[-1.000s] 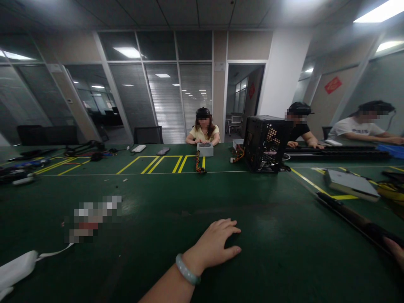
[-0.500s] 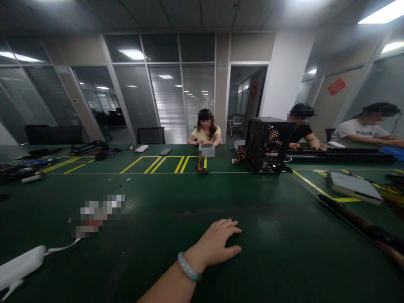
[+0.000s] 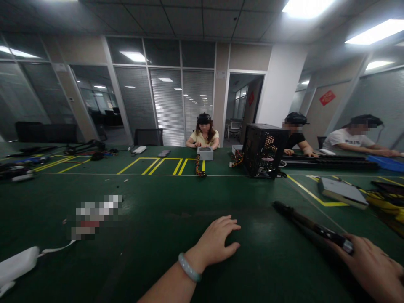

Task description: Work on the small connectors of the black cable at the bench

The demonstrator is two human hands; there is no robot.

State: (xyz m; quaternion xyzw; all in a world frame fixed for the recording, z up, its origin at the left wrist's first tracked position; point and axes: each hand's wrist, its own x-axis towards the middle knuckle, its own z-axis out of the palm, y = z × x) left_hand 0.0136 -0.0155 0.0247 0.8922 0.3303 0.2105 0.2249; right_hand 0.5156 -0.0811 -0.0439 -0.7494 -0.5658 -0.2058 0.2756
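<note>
Your left hand (image 3: 217,240) is palm down on the dark green worktop (image 3: 158,202), nearer you than the black metal computer case (image 3: 265,149). Its fingers are loosely spread, the thumb stands well apart from them, and it holds nothing; a pale green, rounded bracelet (image 3: 189,268) circles the wrist. Your right hand (image 3: 372,263), nearer you than the case and to its right, is closed about the near end of a long, slim black object (image 3: 299,219); the underside of that grip is hidden. The object slants away from you, its far tip pointing toward the case and well apart from it.

To the right of the case and nearer you lies a flat grey rectangular box (image 3: 342,192), with a black-and-yellow bundle (image 3: 383,202) beyond its right side. Left of the case stands a small grey metal box (image 3: 206,155), multicoloured cables (image 3: 199,168) trailing from it toward you; a person in a pale yellow top (image 3: 205,138) sits behind it. Far left of the case and much nearer you lies a white, rounded plastic block (image 3: 19,265) with a white strap (image 3: 57,249).
</note>
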